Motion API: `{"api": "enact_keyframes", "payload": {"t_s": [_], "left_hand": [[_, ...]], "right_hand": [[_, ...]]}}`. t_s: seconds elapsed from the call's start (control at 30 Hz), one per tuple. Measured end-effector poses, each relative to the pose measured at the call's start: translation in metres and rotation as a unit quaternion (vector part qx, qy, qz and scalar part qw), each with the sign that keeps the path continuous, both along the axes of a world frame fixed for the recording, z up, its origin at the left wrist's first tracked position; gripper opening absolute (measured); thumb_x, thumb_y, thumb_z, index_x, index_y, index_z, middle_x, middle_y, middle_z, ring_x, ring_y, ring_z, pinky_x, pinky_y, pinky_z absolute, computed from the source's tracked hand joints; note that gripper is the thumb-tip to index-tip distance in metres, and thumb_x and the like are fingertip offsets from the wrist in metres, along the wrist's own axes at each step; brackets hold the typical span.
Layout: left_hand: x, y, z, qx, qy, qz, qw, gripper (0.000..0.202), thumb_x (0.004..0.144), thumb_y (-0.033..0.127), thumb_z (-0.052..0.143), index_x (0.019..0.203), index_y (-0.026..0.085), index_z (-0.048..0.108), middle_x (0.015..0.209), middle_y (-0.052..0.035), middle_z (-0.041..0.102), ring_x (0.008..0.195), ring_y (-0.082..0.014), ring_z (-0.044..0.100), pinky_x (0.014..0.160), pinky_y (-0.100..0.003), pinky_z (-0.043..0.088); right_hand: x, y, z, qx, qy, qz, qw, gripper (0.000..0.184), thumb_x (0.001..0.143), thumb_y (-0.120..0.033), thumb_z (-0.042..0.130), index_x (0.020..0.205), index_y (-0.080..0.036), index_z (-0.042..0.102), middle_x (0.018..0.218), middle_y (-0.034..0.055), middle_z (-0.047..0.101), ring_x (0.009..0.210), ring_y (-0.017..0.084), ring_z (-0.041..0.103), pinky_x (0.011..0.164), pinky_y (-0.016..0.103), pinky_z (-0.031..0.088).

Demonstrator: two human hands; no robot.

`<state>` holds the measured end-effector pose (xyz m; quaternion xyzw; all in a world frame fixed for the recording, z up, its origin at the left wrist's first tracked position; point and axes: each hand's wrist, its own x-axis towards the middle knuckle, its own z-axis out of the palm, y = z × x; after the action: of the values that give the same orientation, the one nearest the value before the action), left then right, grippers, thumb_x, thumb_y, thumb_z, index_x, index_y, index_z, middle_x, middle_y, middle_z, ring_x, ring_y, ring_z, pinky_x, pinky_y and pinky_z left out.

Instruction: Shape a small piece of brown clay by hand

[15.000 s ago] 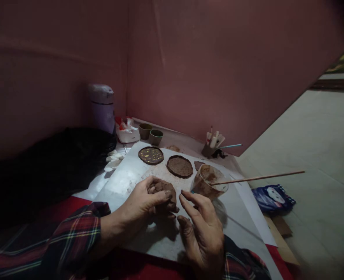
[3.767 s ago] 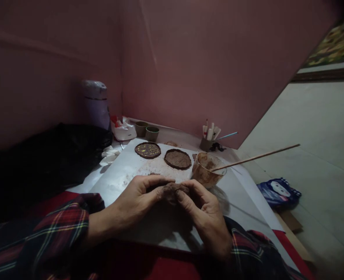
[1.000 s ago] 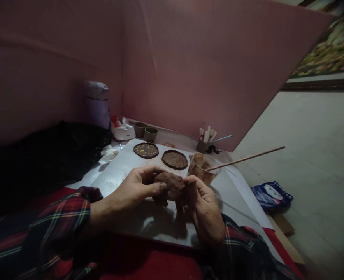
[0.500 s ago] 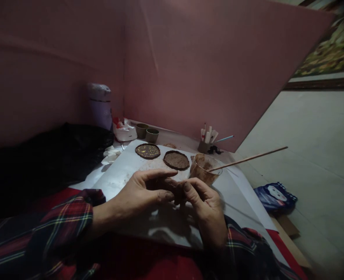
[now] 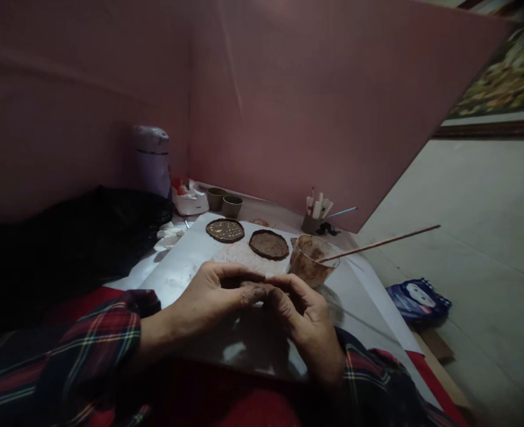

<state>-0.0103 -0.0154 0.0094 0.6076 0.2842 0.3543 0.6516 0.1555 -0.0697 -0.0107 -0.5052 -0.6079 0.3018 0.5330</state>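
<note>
My left hand (image 5: pixel 213 296) and my right hand (image 5: pixel 309 320) are curled together over a lump of brown clay (image 5: pixel 258 290), which is almost hidden between the fingers. They hover above a white board (image 5: pixel 186 261). Just beyond lie a plain brown clay disc (image 5: pixel 269 244) and a darker disc with yellow dots (image 5: pixel 225 230). A clear cup of brown slurry (image 5: pixel 312 260) stands right of my hands, with a long thin stick (image 5: pixel 382 242) leaning out of it.
Two small green cups (image 5: pixel 226 204), a white tub (image 5: pixel 189 203) and a lilac flask (image 5: pixel 153 159) stand at the back by the pink wall. A holder of tools (image 5: pixel 315 216) sits farther right. A blue packet (image 5: pixel 417 299) lies on the floor. A black cloth (image 5: pixel 75 243) lies at left.
The clay lump, plainly visible a second ago, is now closed in between both hands. My hands have sunk a little towards the board and my fingers have drawn tighter.
</note>
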Motion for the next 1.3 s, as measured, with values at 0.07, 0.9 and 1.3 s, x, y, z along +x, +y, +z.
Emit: {"api": "enact_keyframes", "payload": {"t_s": [0.07, 0.9, 1.3], "left_hand": [[-0.0003, 0.0004, -0.0014, -0.002, 0.002, 0.01, 1.0, 0.024, 0.07, 0.028, 0.076, 0.09, 0.014, 0.074, 0.088, -0.0073, 0.075, 0.081, -0.0196, 0.067, 0.072, -0.027, 0.05], [0.001, -0.0014, 0.0006, 0.118, 0.033, 0.048, 0.991, 0.032, 0.076, 0.024, 0.068, 0.104, 0.019, 0.054, 0.09, -0.0028, 0.068, 0.082, -0.0176, 0.064, 0.071, -0.027, 0.049], [0.0033, 0.0004, -0.0021, 0.099, 0.056, -0.01, 0.993, 0.019, 0.076, 0.019, 0.066, 0.093, 0.011, 0.062, 0.093, -0.0059, 0.067, 0.088, -0.0199, 0.061, 0.079, -0.031, 0.047]], "right_hand": [[-0.0005, -0.0007, 0.002, -0.005, 0.006, 0.006, 1.0, 0.024, 0.084, -0.041, 0.06, 0.091, -0.019, 0.066, 0.087, 0.0043, 0.071, 0.08, 0.018, 0.066, 0.069, 0.025, 0.049], [-0.0007, -0.0002, -0.0008, -0.01, -0.057, 0.015, 0.998, 0.025, 0.089, -0.041, 0.053, 0.091, -0.019, 0.066, 0.084, 0.0032, 0.067, 0.079, 0.017, 0.061, 0.069, 0.025, 0.046], [0.0008, -0.001, -0.0044, 0.01, -0.013, 0.007, 1.0, 0.027, 0.091, -0.041, 0.048, 0.092, -0.02, 0.064, 0.077, 0.0009, 0.064, 0.073, 0.015, 0.059, 0.062, 0.023, 0.044]]}}
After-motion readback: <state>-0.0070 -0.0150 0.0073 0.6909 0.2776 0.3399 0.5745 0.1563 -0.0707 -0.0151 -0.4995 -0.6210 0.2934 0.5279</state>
